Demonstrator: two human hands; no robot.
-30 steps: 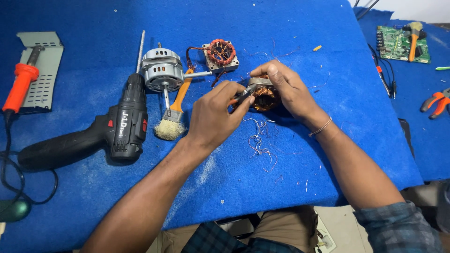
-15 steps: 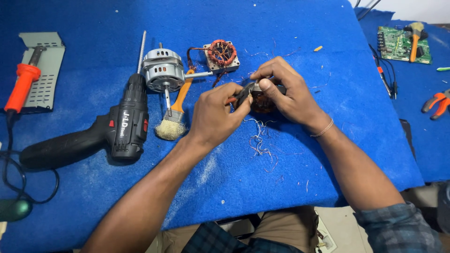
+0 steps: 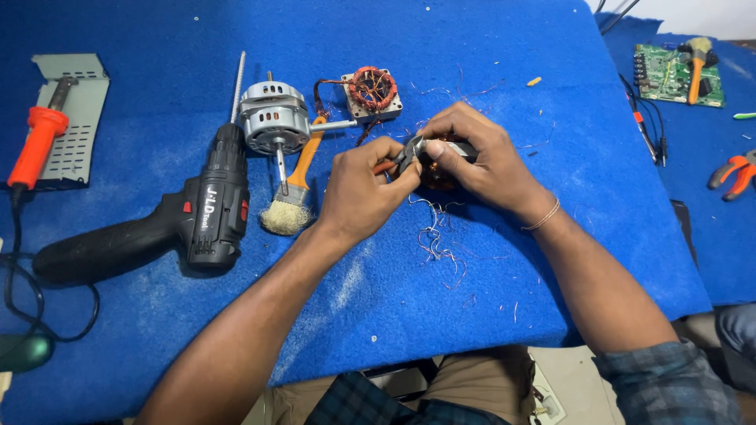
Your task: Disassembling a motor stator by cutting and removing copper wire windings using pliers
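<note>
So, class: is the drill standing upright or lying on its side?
Lying on its side. The drill rests flat on the blue cloth, handle pointing left, chuck pointing up towards the motor.

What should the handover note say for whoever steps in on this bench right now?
Left hand: shut on a small tool with a red-orange handle, its tip at the motor coil.
Right hand: fingers wrapped over the motor coil, holding it just above the blue mat.
Loose copper wire strands lie on the mat below the hands, so some winding looks already pulled out; copper is still on the coil.
To the left: cordless drill, brush, silver motor, soldering iron.
Behind the hands: second copper coil on a plate.
Far right: circuit board, orange pliers.
</note>
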